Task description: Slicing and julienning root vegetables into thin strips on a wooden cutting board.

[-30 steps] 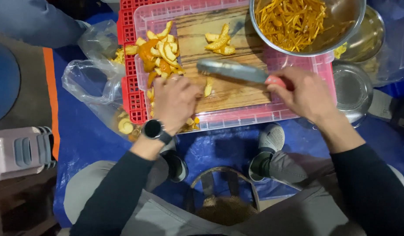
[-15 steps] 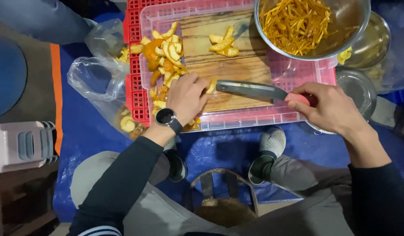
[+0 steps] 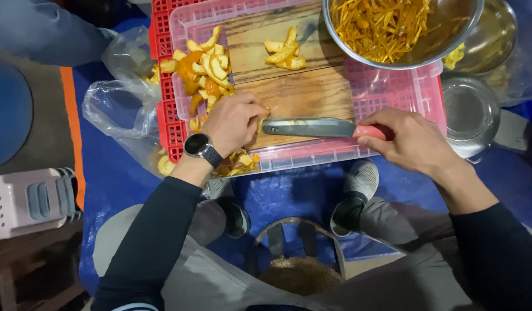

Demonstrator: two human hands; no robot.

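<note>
Going left to right, a grey plastic stool (image 3: 29, 201) sits at the far left on the floor, then a clear plastic bag (image 3: 116, 109) slumped against the red crate (image 3: 165, 124). Since a moment ago the left hand (image 3: 234, 124), wearing a black watch (image 3: 199, 145), has slid toward the near edge of the wooden cutting board (image 3: 300, 92), its grip now pinched narrow on a strip of orange peel (image 3: 264, 115) right at the blade's tip. A heap of peel pieces (image 3: 205, 72) lies behind it, a smaller pile (image 3: 284, 53) further back. The knife (image 3: 312, 127) has dropped lower and lies flat along the board's near edge; the right hand (image 3: 413, 141) has its grip closed around the red handle. The middle of the board is bare. The steel bowl of shredded peel (image 3: 392, 29) overhangs the pink tray's (image 3: 392, 92) far right corner, and a glass lid (image 3: 470, 112) rests just beyond the right rim.
</note>
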